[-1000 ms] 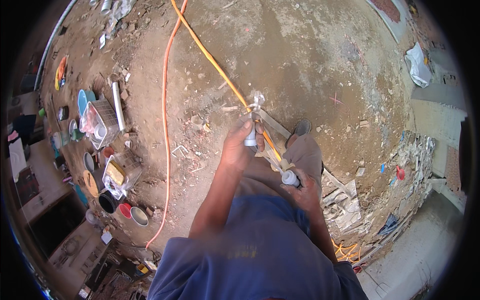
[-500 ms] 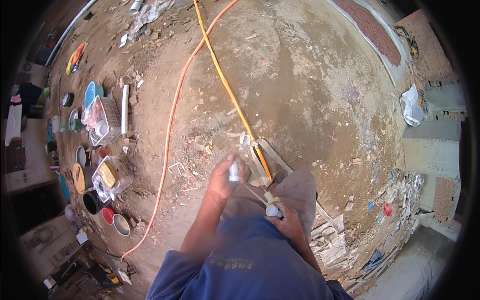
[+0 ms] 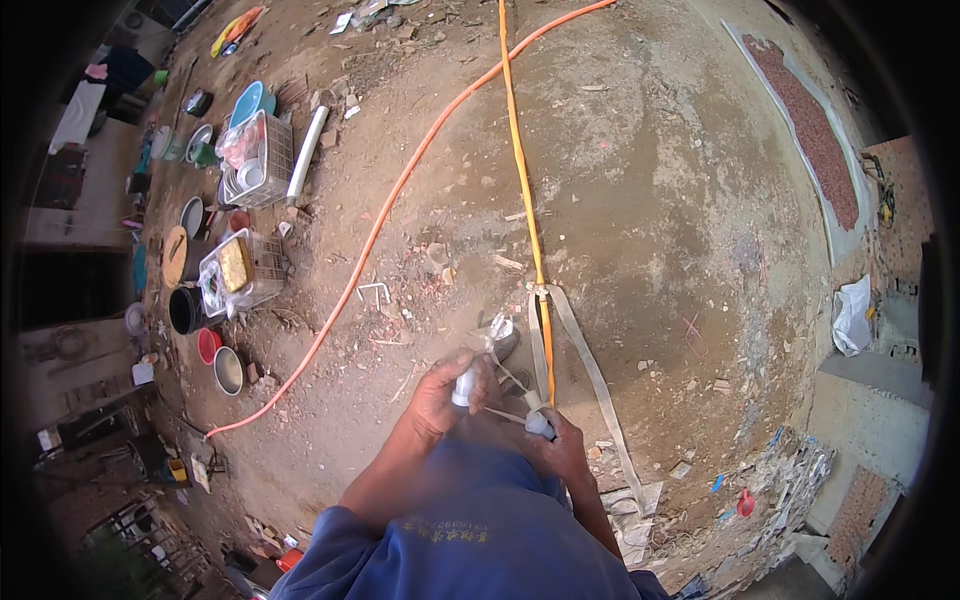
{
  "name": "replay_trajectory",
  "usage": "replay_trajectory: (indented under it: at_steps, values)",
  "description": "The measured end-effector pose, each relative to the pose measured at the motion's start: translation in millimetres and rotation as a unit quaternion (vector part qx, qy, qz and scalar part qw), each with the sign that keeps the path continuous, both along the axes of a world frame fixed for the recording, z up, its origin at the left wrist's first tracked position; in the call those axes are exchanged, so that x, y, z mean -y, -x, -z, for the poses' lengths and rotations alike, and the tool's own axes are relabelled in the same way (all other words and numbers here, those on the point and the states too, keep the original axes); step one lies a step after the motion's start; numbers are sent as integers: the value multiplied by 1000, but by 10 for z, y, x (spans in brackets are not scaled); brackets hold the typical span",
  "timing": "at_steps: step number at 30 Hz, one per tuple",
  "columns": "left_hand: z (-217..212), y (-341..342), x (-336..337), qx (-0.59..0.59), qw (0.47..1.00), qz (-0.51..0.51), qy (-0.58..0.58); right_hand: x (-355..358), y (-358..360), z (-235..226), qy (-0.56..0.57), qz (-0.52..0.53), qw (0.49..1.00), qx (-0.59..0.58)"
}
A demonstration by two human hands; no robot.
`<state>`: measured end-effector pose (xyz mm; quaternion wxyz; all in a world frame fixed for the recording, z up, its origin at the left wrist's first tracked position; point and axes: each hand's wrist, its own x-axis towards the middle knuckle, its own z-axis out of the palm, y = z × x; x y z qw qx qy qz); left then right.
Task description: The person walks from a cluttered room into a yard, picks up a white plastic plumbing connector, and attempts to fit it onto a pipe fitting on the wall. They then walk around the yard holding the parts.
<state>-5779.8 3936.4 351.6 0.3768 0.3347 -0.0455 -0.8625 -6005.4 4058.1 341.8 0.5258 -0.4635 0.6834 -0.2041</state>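
Note:
My left hand (image 3: 437,397) is closed around a white plastic pipe fitting (image 3: 463,388) in front of my body. Lower and to the right, my right hand (image 3: 563,447) grips a second white fitting (image 3: 540,425), rounded and bluish-white, with a pale neck pointing up. A thin pale strip runs between the two hands. Just beyond my left hand is a crumpled clear plastic wrap (image 3: 500,327), over what looks like a shoe. A yellow hose (image 3: 523,165) leads away from me, and a flat whitish strap (image 3: 590,365) is tied around it.
An orange hose (image 3: 390,215) curves over the dirt ground on the left. Beyond it stand plastic crates (image 3: 268,265), a blue basin (image 3: 252,103), buckets and a white pipe (image 3: 308,152). On the right lie a white bag (image 3: 852,315), rubble and a red scoop (image 3: 745,503).
The view has turned, so the hoses and ground sit further right in it and my legs show less. Both hands keep their fittings and appear slightly closer together.

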Motion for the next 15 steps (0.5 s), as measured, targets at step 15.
replay_trajectory:
  at_steps: [15]
  values:
    - [98,-691,-4,-45,991,-94,-81,349,-570,379,-12,-96,994,-45]
